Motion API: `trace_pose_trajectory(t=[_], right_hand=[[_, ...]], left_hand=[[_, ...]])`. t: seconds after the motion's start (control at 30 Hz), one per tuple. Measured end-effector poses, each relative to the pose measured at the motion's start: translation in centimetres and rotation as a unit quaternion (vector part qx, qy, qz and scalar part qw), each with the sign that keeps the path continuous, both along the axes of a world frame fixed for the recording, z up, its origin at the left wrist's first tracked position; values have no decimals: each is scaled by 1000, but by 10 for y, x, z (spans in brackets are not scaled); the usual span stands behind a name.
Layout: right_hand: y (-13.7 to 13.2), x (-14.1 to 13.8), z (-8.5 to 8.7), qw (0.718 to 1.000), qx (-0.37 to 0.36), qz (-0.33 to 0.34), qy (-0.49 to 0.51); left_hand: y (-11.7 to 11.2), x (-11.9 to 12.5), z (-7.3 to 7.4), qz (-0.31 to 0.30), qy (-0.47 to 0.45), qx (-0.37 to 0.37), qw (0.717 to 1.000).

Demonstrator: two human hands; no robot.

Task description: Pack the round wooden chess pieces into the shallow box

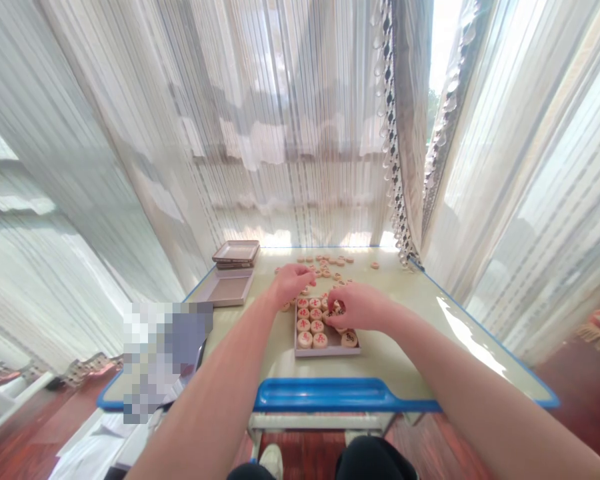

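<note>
A shallow box (336, 349) in front of me holds round wooden Chinese chess pieces. Red-marked pieces (320, 340) fill two columns on its left side, and a black-marked piece (349, 339) lies in its near right corner. My right hand (363, 307) reaches over the box's right half, thumb and fingers curled around a Chinese chess piece (329, 317); its fingers partly cover other pieces. My left hand (293, 283) hovers past the box's far left corner with its fingertips pinched together. Whatever sits between those fingertips is too small to make out.
Loose Chinese chess pieces (325, 273) are scattered across the far part of the table (405, 293). At the far left are an open box tray (227, 288) and stacked boxes (236, 252). A blurred patch (170, 353) covers the left edge. Curtains (280, 133) hang behind.
</note>
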State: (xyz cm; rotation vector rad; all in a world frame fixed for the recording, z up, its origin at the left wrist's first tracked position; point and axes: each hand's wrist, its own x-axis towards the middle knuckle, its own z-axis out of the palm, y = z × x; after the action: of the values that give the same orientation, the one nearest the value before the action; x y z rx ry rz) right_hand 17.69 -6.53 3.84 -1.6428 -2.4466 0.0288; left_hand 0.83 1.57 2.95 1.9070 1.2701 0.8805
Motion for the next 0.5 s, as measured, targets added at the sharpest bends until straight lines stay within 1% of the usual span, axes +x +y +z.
trace_pose_trajectory(t=[0.27, 0.5], right_hand=[[1, 1, 0, 1000, -21, 2, 4], [1, 1, 1, 999, -31, 3, 11]], left_hand=[[-3, 0, 2, 2, 11, -5, 1000], [-5, 0, 3, -17, 17, -8, 1000]])
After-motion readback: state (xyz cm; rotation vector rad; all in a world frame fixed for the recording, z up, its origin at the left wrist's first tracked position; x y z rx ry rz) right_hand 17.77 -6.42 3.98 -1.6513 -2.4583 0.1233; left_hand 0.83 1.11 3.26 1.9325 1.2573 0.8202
